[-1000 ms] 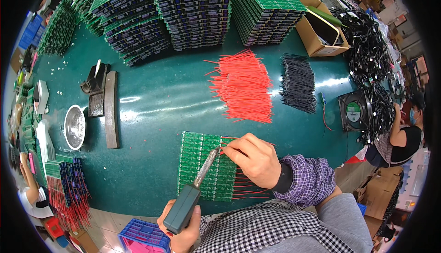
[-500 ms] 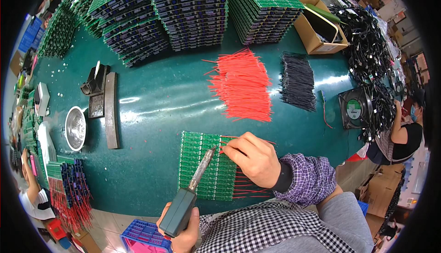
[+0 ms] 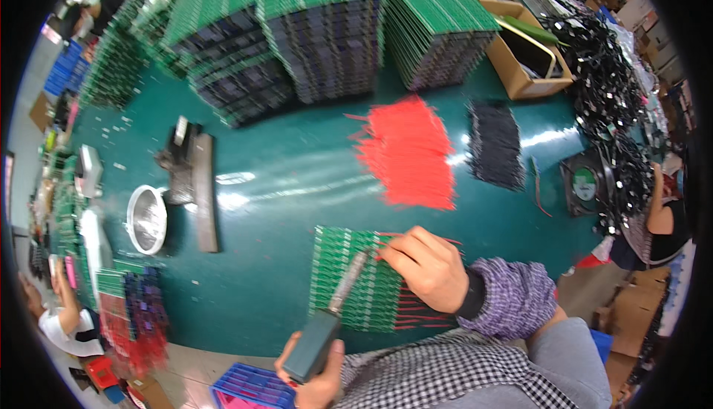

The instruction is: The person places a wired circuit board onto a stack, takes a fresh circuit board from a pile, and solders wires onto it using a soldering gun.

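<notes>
A green circuit board panel (image 3: 349, 279) lies flat on the green table (image 3: 297, 164) in front of me. My left hand (image 3: 321, 375) grips the dark handle of a soldering iron (image 3: 319, 338), whose metal tip rests on the panel's upper part. My right hand (image 3: 431, 269) lies on the panel's right side and pinches a thin red wire (image 3: 416, 235) close to the iron's tip. Several red wires stick out from the panel's right edge below my wrist.
A pile of red wires (image 3: 408, 153) and a pile of black wires (image 3: 495, 145) lie further back. Tall stacks of green boards (image 3: 312, 34) line the far side. A metal bowl (image 3: 146, 218) and a tool stand (image 3: 194, 179) sit at left. Another person (image 3: 653, 223) sits at right.
The soldering iron tip and my right hand have shifted slightly along the panel; the view moved a little. Otherwise nothing differs.
</notes>
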Demonstrator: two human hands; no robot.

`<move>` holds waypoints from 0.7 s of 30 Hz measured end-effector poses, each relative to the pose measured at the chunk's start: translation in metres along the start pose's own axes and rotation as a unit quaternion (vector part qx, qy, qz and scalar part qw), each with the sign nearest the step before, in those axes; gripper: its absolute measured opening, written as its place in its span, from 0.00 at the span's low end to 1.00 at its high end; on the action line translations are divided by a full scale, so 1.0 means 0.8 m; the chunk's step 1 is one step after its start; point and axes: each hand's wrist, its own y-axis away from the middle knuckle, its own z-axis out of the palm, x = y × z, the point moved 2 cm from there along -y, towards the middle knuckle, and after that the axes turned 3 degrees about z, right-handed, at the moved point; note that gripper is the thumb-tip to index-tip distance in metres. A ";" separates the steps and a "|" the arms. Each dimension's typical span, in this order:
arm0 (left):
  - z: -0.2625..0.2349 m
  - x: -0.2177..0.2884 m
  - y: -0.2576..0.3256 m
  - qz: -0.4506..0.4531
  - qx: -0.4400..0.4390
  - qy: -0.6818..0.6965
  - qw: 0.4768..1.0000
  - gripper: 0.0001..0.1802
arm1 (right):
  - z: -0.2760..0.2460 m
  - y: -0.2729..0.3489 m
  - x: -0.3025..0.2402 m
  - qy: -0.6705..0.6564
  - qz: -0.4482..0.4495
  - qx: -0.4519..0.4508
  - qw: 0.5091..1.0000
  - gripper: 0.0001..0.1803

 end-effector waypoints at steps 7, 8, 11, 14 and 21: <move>0.014 -0.002 -0.004 0.008 0.054 0.119 0.991 0.16 | 0.005 0.017 0.001 0.007 0.013 -0.007 1.000 0.12; 0.016 -0.006 -0.001 -0.055 0.049 0.176 0.982 0.14 | 0.004 0.019 0.000 0.012 0.000 0.004 1.000 0.12; 0.017 0.005 -0.002 -0.048 0.075 0.263 0.961 0.10 | 0.002 0.020 -0.005 0.009 -0.001 0.011 1.000 0.11; 0.010 0.021 -0.001 -0.064 0.040 0.321 0.944 0.11 | 0.006 0.019 -0.006 -0.007 0.007 0.015 1.000 0.12; 0.005 0.025 -0.006 -0.065 -0.013 0.393 0.917 0.22 | -0.003 0.008 -0.011 0.002 -0.018 0.060 0.998 0.12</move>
